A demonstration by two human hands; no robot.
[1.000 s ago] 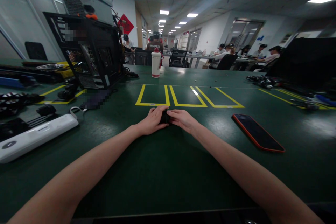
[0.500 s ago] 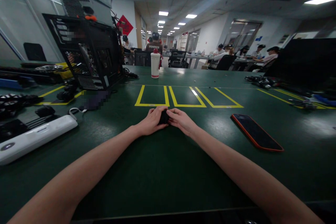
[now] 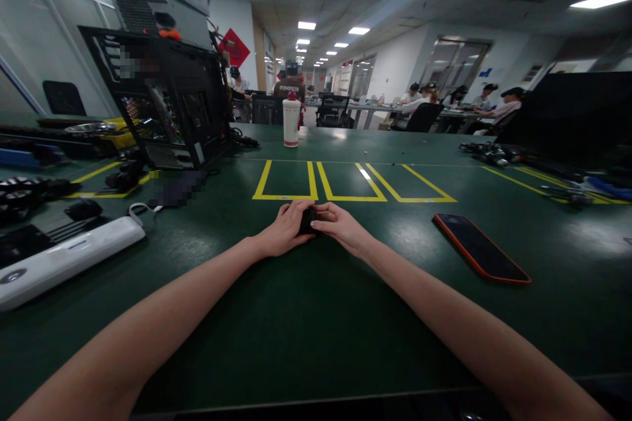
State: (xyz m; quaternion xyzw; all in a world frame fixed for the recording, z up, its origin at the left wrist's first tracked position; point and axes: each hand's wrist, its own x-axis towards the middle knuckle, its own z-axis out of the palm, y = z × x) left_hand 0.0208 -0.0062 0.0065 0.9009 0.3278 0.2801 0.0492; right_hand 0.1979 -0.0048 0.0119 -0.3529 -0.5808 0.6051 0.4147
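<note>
Both hands meet at the middle of the green table (image 3: 306,316), just in front of the yellow taped outlines (image 3: 284,197). Between them is a small black object (image 3: 307,221), mostly covered by fingers, so its kind is unclear. My left hand (image 3: 286,229) wraps round it from the left, thumb low and fingers over the top. From the right, my right hand (image 3: 340,227) pinches at its near right side with thumb and fingertips.
On the right lies a phone (image 3: 481,247) with an orange edge. A white power strip (image 3: 74,260) and a black computer case (image 3: 168,99) occupy the left. Beyond the outlines stands a white bottle (image 3: 291,122). Tangled cables (image 3: 494,152) lie far right; people sit in the background.
My right thumb and fingers have shifted slightly on the black object's right side. My left hand keeps nearly the same grip and place.
</note>
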